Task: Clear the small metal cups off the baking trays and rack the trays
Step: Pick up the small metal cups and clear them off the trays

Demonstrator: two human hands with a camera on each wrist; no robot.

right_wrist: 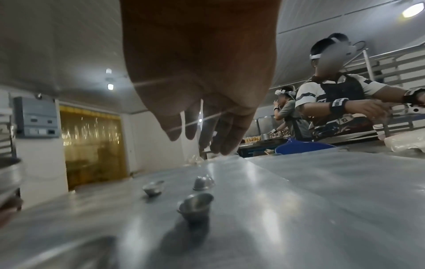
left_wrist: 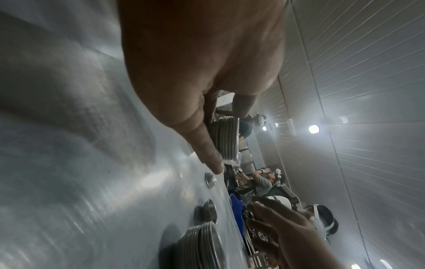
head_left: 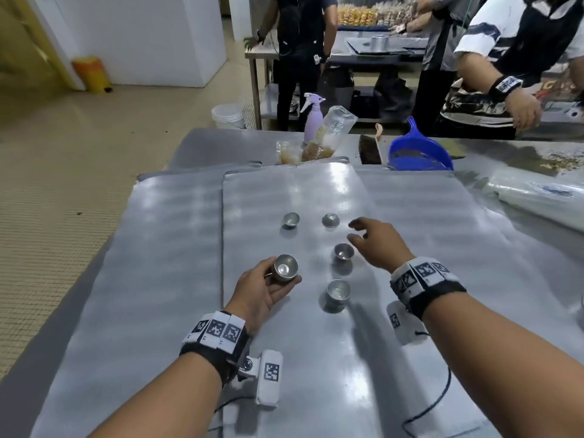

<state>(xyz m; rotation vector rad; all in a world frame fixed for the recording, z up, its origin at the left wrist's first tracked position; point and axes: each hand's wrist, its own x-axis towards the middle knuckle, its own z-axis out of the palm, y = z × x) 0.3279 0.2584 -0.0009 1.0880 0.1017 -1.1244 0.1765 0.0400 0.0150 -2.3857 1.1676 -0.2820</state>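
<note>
A top baking tray (head_left: 284, 191) overlaps a second tray (head_left: 177, 216) on its left. My left hand (head_left: 281, 275) grips a nested stack of small metal cups (head_left: 286, 267) just above the top tray; the ribbed stack (left_wrist: 226, 138) shows between thumb and fingers. My right hand (head_left: 355, 231) hovers with spread, empty fingers (right_wrist: 207, 131) just right of a single upright cup (head_left: 343, 251) (right_wrist: 197, 205). Another stack of cups (head_left: 338, 292) (left_wrist: 200, 245) stands nearer me. Farther away sit an upright cup (head_left: 291, 219) (right_wrist: 153, 187) and an overturned cup (head_left: 330, 220) (right_wrist: 203, 183).
Beyond the trays stand a purple spray bottle (head_left: 313, 121), a plastic bag of crumbs (head_left: 328, 134), a brush (head_left: 369, 150) and a blue dustpan (head_left: 420, 153). A roll of clear film (head_left: 537, 197) lies at the right. Another person (head_left: 493, 58) works at the far right; the table's left edge drops to floor.
</note>
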